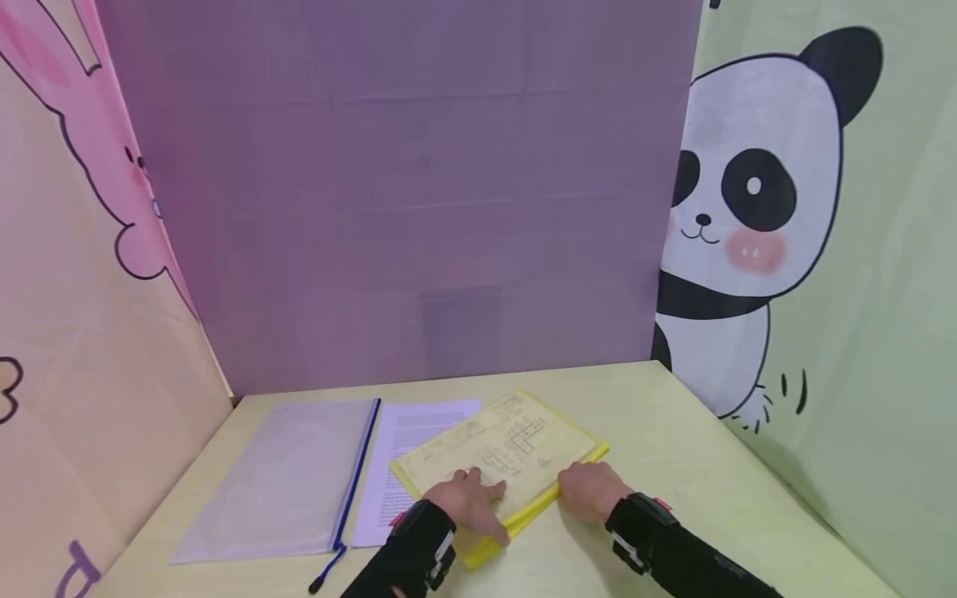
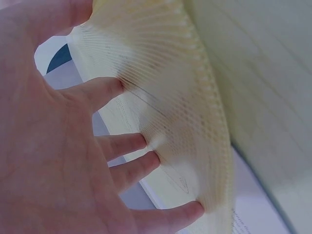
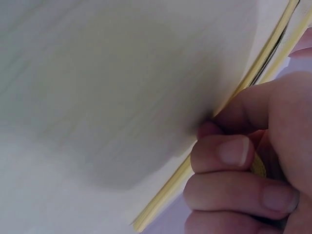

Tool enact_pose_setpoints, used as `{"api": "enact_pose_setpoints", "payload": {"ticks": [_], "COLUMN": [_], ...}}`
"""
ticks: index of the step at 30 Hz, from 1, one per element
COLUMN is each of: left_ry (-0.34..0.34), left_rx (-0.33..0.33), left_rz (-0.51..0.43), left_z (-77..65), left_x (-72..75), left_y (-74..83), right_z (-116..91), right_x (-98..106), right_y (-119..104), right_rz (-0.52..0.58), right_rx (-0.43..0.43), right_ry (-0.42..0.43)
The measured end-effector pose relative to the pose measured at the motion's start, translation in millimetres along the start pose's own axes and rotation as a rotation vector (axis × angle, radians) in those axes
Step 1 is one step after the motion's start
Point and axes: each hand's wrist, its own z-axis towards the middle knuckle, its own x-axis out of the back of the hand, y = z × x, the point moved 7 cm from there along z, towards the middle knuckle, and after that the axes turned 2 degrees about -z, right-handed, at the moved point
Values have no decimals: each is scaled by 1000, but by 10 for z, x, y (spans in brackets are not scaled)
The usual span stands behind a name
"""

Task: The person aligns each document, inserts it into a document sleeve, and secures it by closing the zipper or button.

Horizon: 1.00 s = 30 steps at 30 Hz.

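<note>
A yellow mesh document pouch (image 1: 546,423) lies tilted on the table, a sheet with printed diagrams showing through its mesh. My left hand (image 1: 471,502) rests on its near left part; in the left wrist view the spread, nearly straight fingers (image 2: 131,170) press into the mesh. My right hand (image 1: 593,492) is at the pouch's near right edge. In the right wrist view its fingers (image 3: 234,151) are curled and pinch the yellow edge (image 3: 165,195), where a dark gap shows between two yellow strips. A small yellow tab (image 3: 258,165) peeks out between the fingers.
A translucent pouch (image 1: 277,482) with a blue zipper (image 1: 359,473) lies on the left, its dark pull (image 1: 317,584) hanging at the near end. A printed sheet (image 1: 389,432) lies partly under the yellow pouch. A purple panel (image 1: 404,208) stands behind the table (image 1: 673,432).
</note>
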Motion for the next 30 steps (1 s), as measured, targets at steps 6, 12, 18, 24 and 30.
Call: {"api": "enact_pose_setpoints", "payload": {"ticks": [6,12,18,24,30], "left_ry": [19,27,34,41,33], "left_rx": [-8,-12,-16,-6,-8], "left_rz": [-2,9,17,25,27], "left_z": [-29,-40,-43,152,113], "left_x": [20,21,20,-94,-72], "left_y": [15,20,25,-45,-32], "right_z": [-12,-55,-75,-103,-107], "right_x": [-21,23,42,69,55], "right_y": [-37,-143,-189,-239,-251], "right_rz": [-21,-25,-42,-43,-43], "right_rx": [18,68,70,82,74], "right_ry": [13,28,31,41,29]}}
